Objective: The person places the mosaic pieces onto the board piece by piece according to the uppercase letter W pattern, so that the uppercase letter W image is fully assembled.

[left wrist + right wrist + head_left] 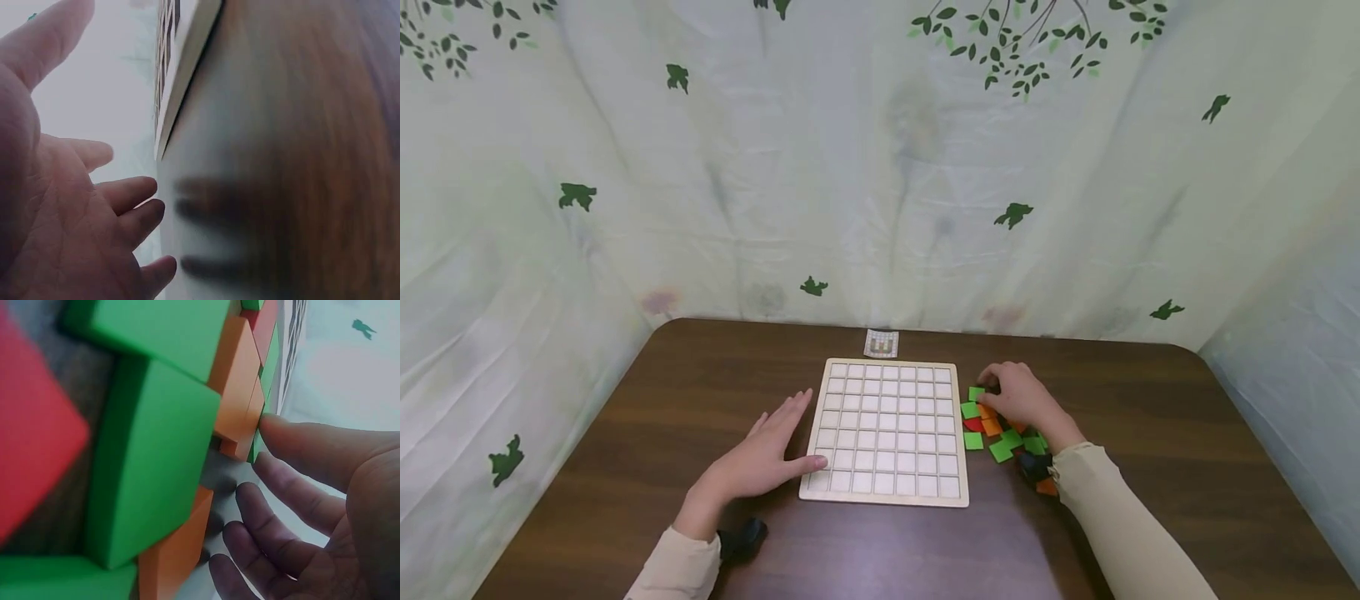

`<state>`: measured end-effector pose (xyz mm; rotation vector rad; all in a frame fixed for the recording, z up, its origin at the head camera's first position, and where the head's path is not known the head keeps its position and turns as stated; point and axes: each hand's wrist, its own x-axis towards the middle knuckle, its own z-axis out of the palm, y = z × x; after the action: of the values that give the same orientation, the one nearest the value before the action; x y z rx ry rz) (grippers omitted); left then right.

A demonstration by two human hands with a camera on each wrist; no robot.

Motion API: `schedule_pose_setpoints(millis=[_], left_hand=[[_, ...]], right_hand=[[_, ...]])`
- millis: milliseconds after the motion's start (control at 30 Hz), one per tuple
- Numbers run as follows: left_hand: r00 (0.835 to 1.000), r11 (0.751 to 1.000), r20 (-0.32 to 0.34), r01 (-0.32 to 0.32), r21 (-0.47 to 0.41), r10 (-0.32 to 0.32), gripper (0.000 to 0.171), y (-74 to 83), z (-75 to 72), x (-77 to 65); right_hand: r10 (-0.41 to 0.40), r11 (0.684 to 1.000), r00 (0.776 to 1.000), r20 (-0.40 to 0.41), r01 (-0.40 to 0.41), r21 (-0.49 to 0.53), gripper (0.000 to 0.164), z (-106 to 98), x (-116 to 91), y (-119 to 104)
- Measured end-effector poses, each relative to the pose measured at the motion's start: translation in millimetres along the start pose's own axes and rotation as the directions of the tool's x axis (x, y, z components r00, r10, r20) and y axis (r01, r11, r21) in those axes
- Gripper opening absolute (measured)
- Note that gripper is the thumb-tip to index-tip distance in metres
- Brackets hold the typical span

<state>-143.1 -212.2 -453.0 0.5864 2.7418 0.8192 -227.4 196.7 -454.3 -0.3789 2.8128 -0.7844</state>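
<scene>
A pale board with a grid of white squares (884, 433) lies on the table. My left hand (765, 461) is at its left edge, fingers extended and thumb over the lower left corner. The left wrist view shows this open palm (69, 212) beside the board's rim (181, 87). Right of the board, my right hand (1018, 395) is at the far end of a pile of coloured blocks. Its thumb and index finger are at opposite sides of a green block (976, 393). Orange blocks (234, 381) lie close to the thumb in the right wrist view.
More green blocks (1002, 451), orange ones (991, 427) and a red one (973, 424) lie loosely beside the board's right edge. A small card with a grid pattern (881, 343) lies behind the board. A leaf-printed curtain (880, 183) hangs behind the brown table (722, 367).
</scene>
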Motion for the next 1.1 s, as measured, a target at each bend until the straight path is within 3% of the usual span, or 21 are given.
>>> schedule_pose_setpoints(millis=[500,667,1100], left_hand=[[0.994,0.998,0.091,-0.056,-0.04,0.059,0.105,2.1,2.2,-7.1],[0.994,0.997,0.083,-0.071,-0.037,0.074,0.102,3.7,2.5,-8.7],[0.997,1.0,0.069,-0.024,0.006,0.024,0.098,4.3,5.8,-6.3]], right_hand=[[0.005,1.0,1.0,0.024,-0.005,-0.004,0.026,1.7,7.3,4.6],[-0.006,1.0,1.0,0.029,0.006,-0.003,0.028,1.8,9.4,4.4],[-0.009,1.0,0.999,0.031,0.01,-0.02,0.026,-1.9,7.8,-2.3]])
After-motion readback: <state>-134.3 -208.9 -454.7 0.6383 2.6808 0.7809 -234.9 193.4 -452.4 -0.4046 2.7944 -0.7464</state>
